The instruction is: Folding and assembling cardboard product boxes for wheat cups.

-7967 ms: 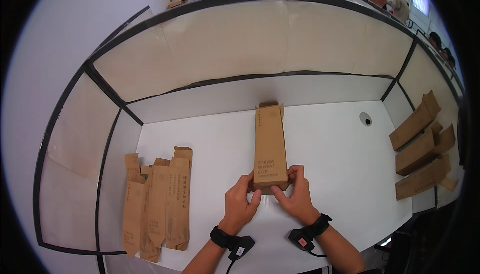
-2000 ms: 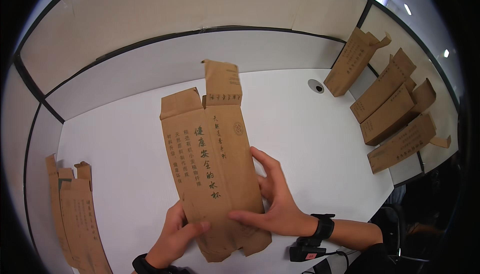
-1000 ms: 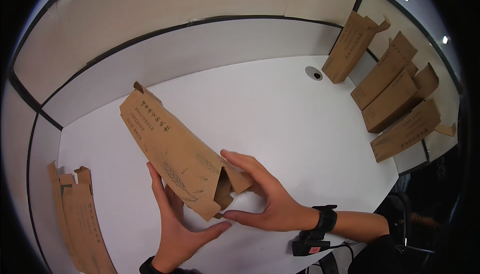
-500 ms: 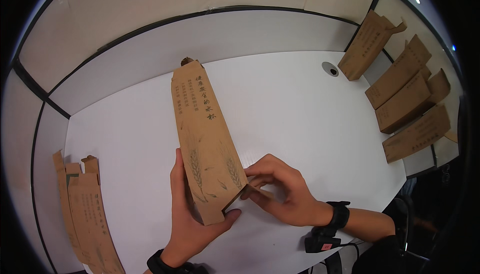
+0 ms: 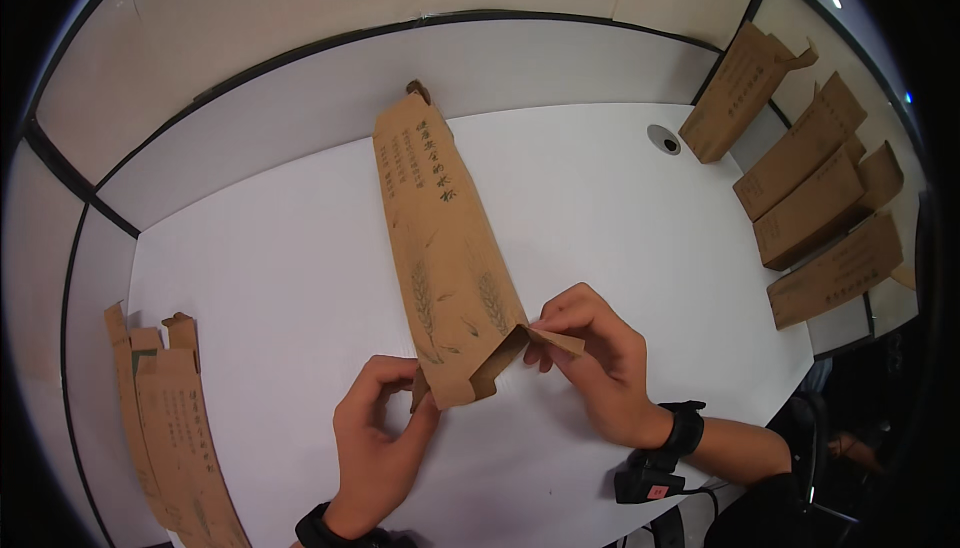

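A long brown cardboard box [image 5: 445,238], printed with dark writing and wheat ears, slants away from me over the white table. Its near end is open, with flaps standing out at both sides. My left hand [image 5: 385,438] pinches the left flap and corner between thumb and fingers. At the right corner, my right hand [image 5: 600,363] has its fingers closed on the box edge beside the right flap [image 5: 557,341], which sticks out sideways. A small folded flap [image 5: 418,90] stands up at the far end.
Flattened brown cartons [image 5: 175,428] lie at the table's left edge. Several opened-out boxes [image 5: 815,188] stand along the right partition. A round cable hole [image 5: 664,139] is set in the white table [image 5: 600,198] at the far right. A black device [image 5: 645,485] with a cable sits by my right wrist.
The box has shifted to the right and slightly away. My left hand has moved from gripping the box's side to its near left flap. The near end and right flap now stand wider open.
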